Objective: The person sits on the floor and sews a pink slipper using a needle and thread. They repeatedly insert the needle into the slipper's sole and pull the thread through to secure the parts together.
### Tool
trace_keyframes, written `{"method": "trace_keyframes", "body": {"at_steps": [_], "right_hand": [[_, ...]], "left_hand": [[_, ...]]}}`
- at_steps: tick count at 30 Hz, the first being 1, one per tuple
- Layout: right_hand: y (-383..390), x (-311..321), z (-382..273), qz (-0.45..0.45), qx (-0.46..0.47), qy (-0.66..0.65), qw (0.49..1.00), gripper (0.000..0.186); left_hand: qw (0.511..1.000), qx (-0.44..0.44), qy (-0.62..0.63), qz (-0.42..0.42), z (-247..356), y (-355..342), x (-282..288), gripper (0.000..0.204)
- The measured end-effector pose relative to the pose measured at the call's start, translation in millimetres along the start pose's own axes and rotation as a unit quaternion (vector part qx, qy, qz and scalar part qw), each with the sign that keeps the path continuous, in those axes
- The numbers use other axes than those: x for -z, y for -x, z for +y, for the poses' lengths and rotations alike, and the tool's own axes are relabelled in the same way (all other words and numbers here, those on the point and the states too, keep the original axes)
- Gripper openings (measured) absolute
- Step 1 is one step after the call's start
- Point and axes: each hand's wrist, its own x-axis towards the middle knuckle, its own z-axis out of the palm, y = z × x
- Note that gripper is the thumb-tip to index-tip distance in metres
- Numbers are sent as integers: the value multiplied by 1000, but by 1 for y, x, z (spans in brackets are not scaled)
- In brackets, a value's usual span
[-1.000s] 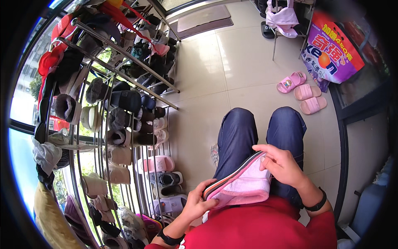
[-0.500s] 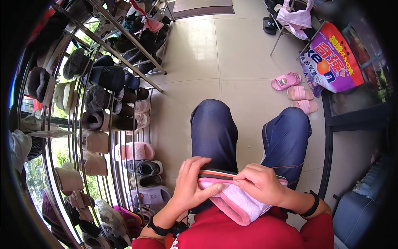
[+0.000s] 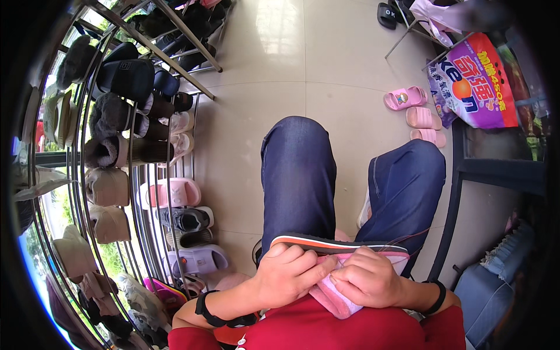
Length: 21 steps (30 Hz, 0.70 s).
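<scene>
Left hand (image 3: 294,273) and right hand (image 3: 367,279) grip pink slipper (image 3: 326,244); rack (image 3: 184,74) holds shoes (image 3: 108,186)

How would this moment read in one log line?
left hand: gripping pale-pink fabric slipper with dark striped sole; right hand: gripping same slipper; at left: silver metal shoe rack; ahead right: pink open-toed sandals

Slipper (image 3: 344,308): fuzzy terry-like cloth, matt; sole edge (image 3: 318,242) smooth, foam or rubber, can't tell which. Trousers (image 3: 297,169): matt denim. Shirt (image 3: 338,333): soft matt cloth. Rack tubes (image 3: 195,84): polished metal. Floor (image 3: 245,128): smooth glossy tile. 3 slides (image 3: 423,118): smooth, plastic-looking. Bag (image 3: 494,87): slick plastic film.
</scene>
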Motion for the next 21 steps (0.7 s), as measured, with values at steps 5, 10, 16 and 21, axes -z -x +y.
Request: {"method": "trace_keyframes", "body": {"at_steps": [5, 10, 16, 21], "right_hand": [[-13, 9, 0, -1, -44, -24, 999, 10], [-14, 24, 12, 44, -222, -83, 971, 28], [-28, 31, 18, -33, -350, -197, 915, 12], [-33, 9, 15, -17, -268, -63, 961, 10]], "left_hand": [[994, 51, 64, 69, -7, 1, -13, 31], [987, 106, 97, 77, -4, 9, -12, 28], [989, 104, 93, 43, -5, 9, -11, 26], [988, 110, 103, 35, -5, 3, -9, 23]]}}
